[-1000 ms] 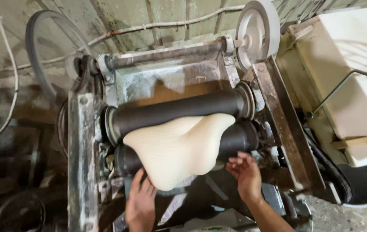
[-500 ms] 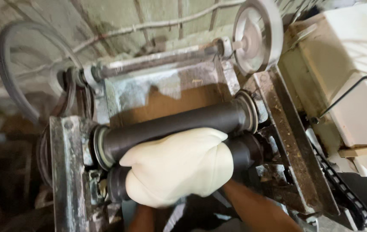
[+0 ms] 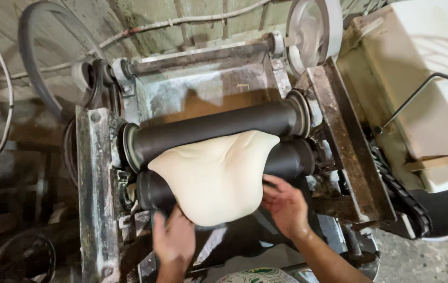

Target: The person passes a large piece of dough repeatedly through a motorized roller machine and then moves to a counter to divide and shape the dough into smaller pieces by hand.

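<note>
A pale dough sheet [image 3: 216,175], judged soft, heavy and stretchy, is draped over the lower roller [image 3: 287,157] below the upper roller [image 3: 213,128], supported underneath at its hanging edge by the open left hand [image 3: 174,241] and open right hand [image 3: 286,205].

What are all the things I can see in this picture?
dough sheet: one, pale cream, draped over the lower roller
rollers: two, dark, lying across the middle of the machine
machine frame: one, grey worn metal, around the rollers
flywheel: one, pale grey, top right of the machine
belt wheel: one, dark thin rim, top left
cable: one, whitish, along the wall at left
box-shaped machine: one, cream, at right
left hand: one, under the dough's lower edge
right hand: one, at the dough's right edge
</note>
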